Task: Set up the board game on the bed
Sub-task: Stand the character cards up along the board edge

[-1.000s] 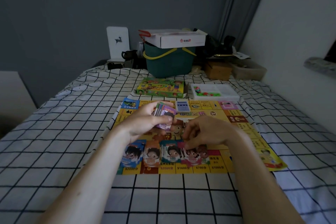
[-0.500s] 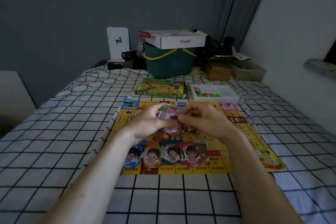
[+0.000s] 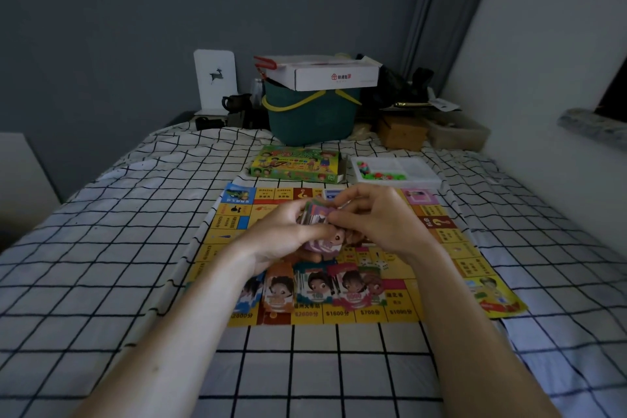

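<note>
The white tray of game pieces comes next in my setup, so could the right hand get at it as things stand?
Probably yes. The white tray lies open beyond the board, with nothing between. But the right hand is pinching a card from the stack the left hand grips.

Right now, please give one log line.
left hand: holds card stack | right hand: pinches top card | game board: flat on bed

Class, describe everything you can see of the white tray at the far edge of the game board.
The white tray is a shallow rectangle, apparently plastic, split into compartments. It lies flat on the checked bedsheet, just beyond the game board at its far right corner, to the right of the green game box. Small red and green pieces sit in its left part; the other compartments look empty. No hand touches it.
</note>
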